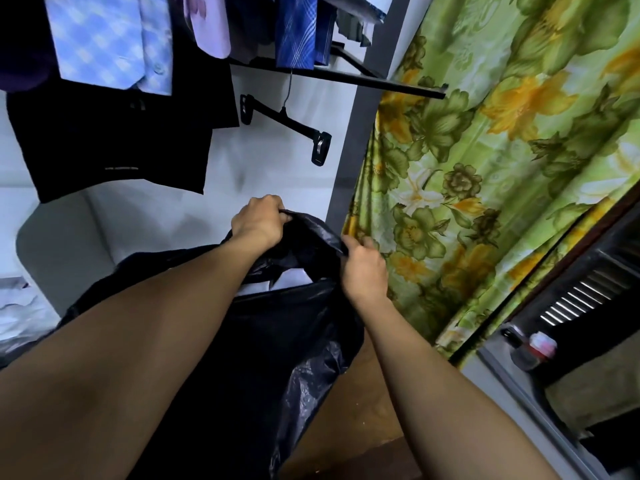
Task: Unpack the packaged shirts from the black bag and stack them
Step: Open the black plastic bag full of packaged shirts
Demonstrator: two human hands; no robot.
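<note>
Bag (304, 341) black, glossy, crinkled, open

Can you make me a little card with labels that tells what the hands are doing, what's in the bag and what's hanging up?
left hand: grips the far edge of the black bag at its mouth
right hand: grips the right edge of the mouth
bag: held open between both hands
inside the bag: a white thing shows, likely a packaged shirt
hanging above: a light blue checked shirt and an empty black hanger
on the right: a green flowered curtain
</note>
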